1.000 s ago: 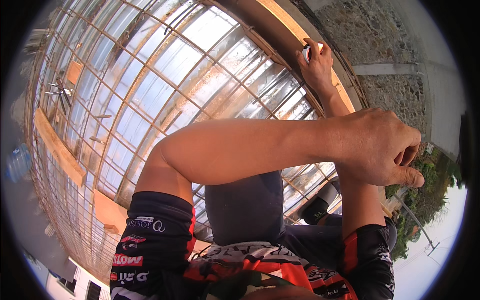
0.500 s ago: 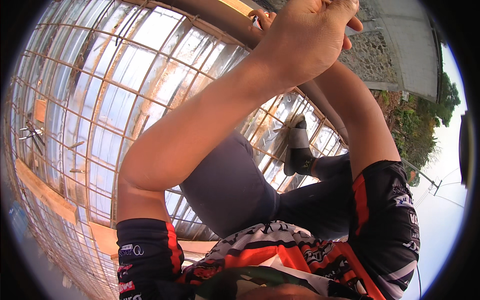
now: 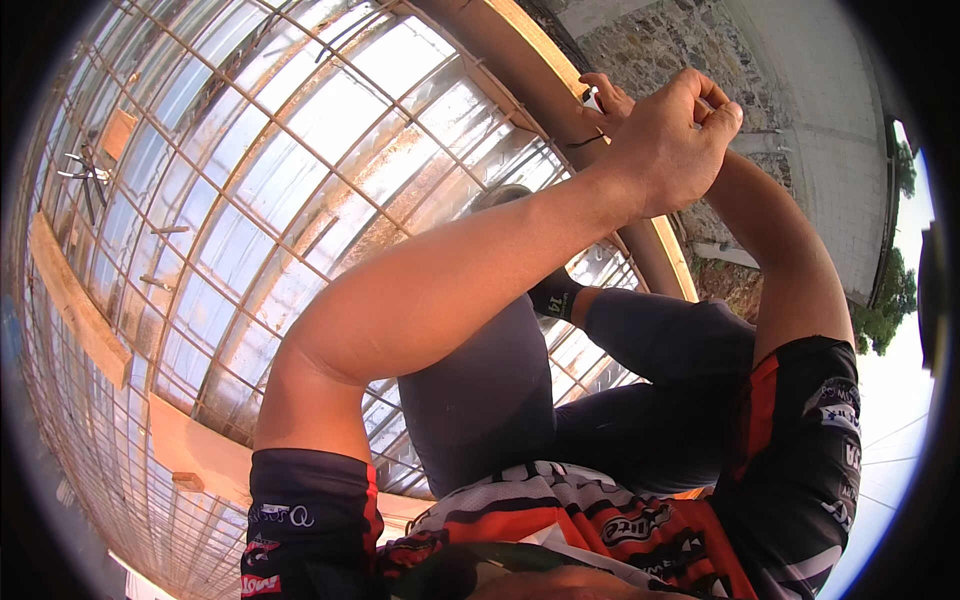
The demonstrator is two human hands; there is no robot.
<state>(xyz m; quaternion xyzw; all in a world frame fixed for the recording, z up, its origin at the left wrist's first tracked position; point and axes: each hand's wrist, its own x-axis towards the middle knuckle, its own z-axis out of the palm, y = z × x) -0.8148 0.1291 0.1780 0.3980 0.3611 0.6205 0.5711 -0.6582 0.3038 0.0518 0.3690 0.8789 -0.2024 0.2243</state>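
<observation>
My left hand [image 3: 675, 150] is closed, raised over the steel beam, its fingers curled and thumb pressed to them. Anything inside that fist is hidden or too small to name. Behind it, my right forearm crosses under the left wrist. My right hand [image 3: 612, 108] shows only in part, bent around a small white, red and dark object [image 3: 592, 98] beside the beam's edge. The brown beam [image 3: 480, 45], edged by a yellowish timber strip [image 3: 545, 40], runs beneath both hands.
A rusty rebar grid [image 3: 290, 130] covers shiny corrugated metal decking [image 3: 390, 50]. Pliers-like tools [image 3: 88, 175] lie at far left, near wooden planks [image 3: 75, 300]. My bent legs [image 3: 480, 390] rest over the grid. A stone and concrete wall [image 3: 800, 150] stands beyond the beam.
Both hands now appear lower and farther right, and the left hand is fully in view. The view has shifted, showing more of the beam and timber strip.
</observation>
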